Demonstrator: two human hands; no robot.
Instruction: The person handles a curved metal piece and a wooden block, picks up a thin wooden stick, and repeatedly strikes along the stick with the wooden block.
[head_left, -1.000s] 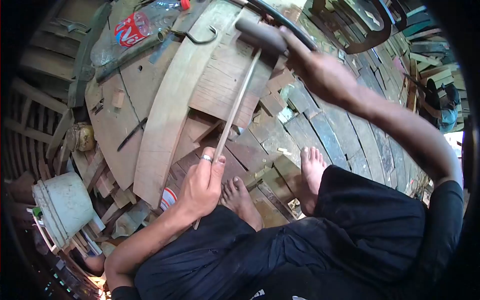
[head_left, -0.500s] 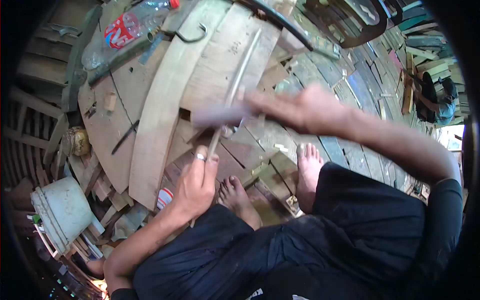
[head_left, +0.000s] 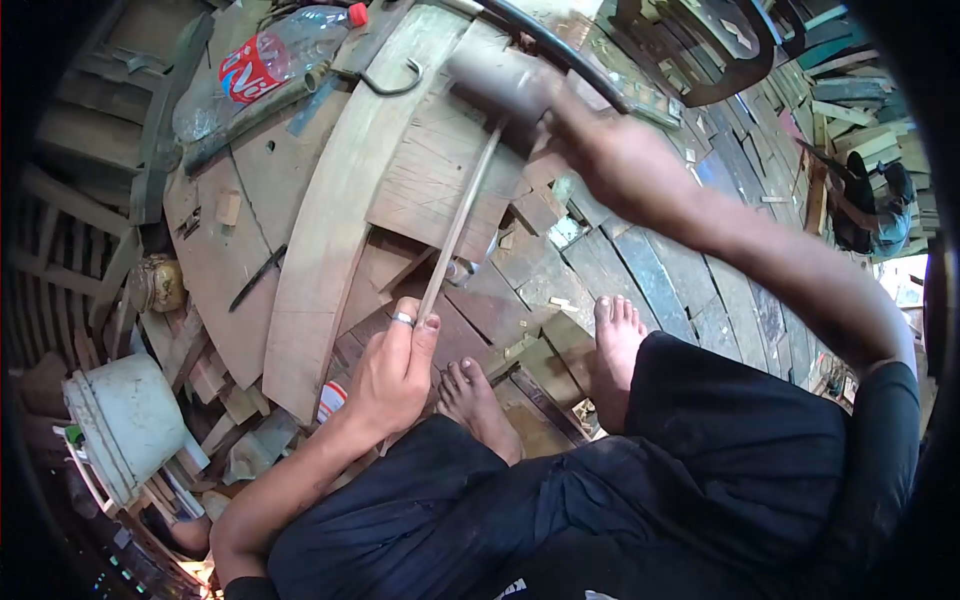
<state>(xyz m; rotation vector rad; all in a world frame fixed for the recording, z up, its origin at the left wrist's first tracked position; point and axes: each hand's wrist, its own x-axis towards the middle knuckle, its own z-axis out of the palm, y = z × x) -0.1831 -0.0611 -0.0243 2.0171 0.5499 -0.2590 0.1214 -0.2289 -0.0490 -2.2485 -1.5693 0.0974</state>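
My left hand (head_left: 388, 378), with a ring on one finger, pinches the near end of a thin wooden stick (head_left: 460, 218). The stick slants up and away over a wooden board (head_left: 430, 180). Its far end runs up to a broad-bladed knife (head_left: 492, 82), grey and smeared by motion. My right hand (head_left: 615, 150) is closed around the knife's handle; its fingers are blurred. Whether the blade touches the stick I cannot tell. Left of the stick lies a long curved wooden plank (head_left: 325, 235).
A plastic bottle (head_left: 255, 75), a metal hook (head_left: 395, 88) and a dark thin blade (head_left: 258, 278) lie on the boards. At left stand a white bucket (head_left: 130, 425) and a jar (head_left: 157, 285). My bare feet rest among wood offcuts. Another person (head_left: 880, 205) sits far right.
My right hand and the knife have moved up and away along the stick, from its middle to its far end. My left hand keeps its hold, almost unmoved.
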